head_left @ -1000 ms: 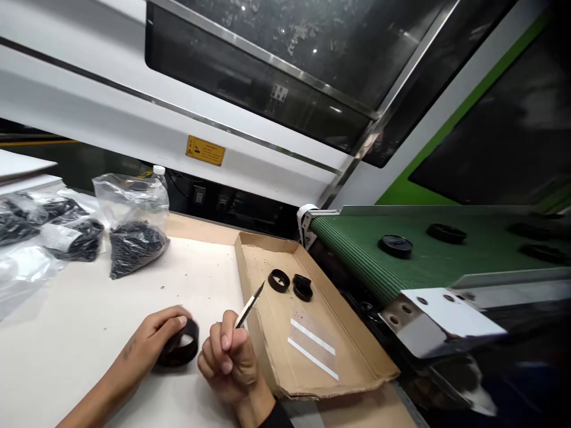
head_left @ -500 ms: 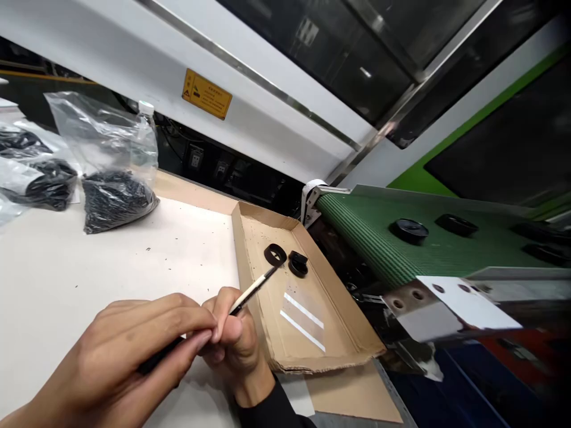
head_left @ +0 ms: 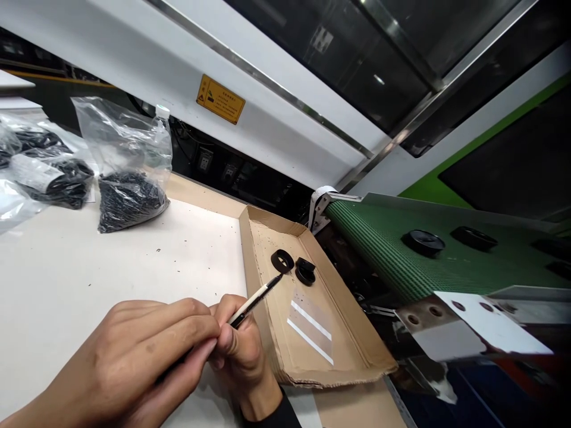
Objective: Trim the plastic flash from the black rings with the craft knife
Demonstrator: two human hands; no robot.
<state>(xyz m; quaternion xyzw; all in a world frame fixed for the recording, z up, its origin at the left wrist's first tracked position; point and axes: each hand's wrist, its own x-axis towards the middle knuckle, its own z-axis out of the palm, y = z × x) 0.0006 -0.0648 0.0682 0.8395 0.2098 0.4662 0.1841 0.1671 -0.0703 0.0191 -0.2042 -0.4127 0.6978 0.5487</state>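
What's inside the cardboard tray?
Inside the cardboard tray are black round parts and a clear sheet with white stripes. Whatever lies beneath them is covered.

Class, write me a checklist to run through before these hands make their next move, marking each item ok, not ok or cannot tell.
1. Slim black-and-white tool gripped in the right hand: ok.
2. Anything held by the left hand in plain view: not ok, its fingers hide whatever may be there.
3. Tool's dark tip clear of the black ring in the cardboard tray: cannot tell, they overlap in this one view.
4. Clear striped sheet inside the tray: ok.
5. Pale worktop free of bits: not ok, dark specks are scattered on it.
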